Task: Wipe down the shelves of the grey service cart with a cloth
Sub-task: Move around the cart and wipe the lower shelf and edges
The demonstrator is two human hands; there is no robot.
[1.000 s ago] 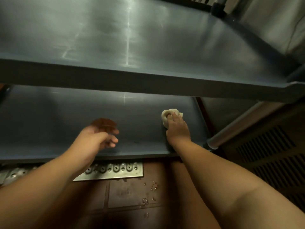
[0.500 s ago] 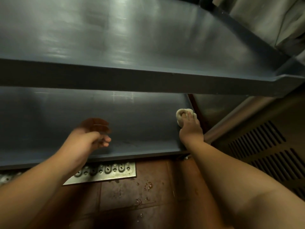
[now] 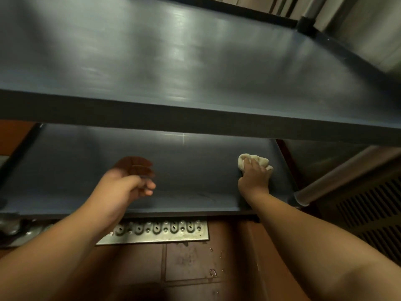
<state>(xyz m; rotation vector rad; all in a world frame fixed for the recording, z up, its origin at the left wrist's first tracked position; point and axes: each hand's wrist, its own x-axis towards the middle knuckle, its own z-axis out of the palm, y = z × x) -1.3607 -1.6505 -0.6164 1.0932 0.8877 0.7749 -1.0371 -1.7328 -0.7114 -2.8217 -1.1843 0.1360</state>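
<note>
While the right hand [image 3: 253, 179] pressed a bunched pale cloth [image 3: 252, 162] onto the lower shelf [image 3: 195, 170], fingers laid over the wad and partly curled round it, the left hand [image 3: 124, 187] hovered above the same shelf, loosely curled and holding nothing. Its reflection showed as a reddish patch on the shelf surface just beyond it.

Cloth sat toward the shelf's right end, near the right rim, not quite in the corner. Upper shelf [image 3: 195, 61] overhung the work; streaky sheen on it, cause not clear.

Cart post [image 3: 308, 18] stood at the far right corner of the upper shelf. A metal tube [image 3: 338, 177] ran off to the right beside the lower shelf. Below, a perforated floor drain [image 3: 156, 230] and brown floor tiles [image 3: 195, 261] with a few droplets.

Judgement: mid-wipe on the lower shelf, right portion. To do it well: keep the palm flat so the wad spread instead of riding on one lump; work overlapping passes from the rim back toward the left; press into the raised front lip, where grime likely collected; brace the free hand on the shelf edge.
</note>
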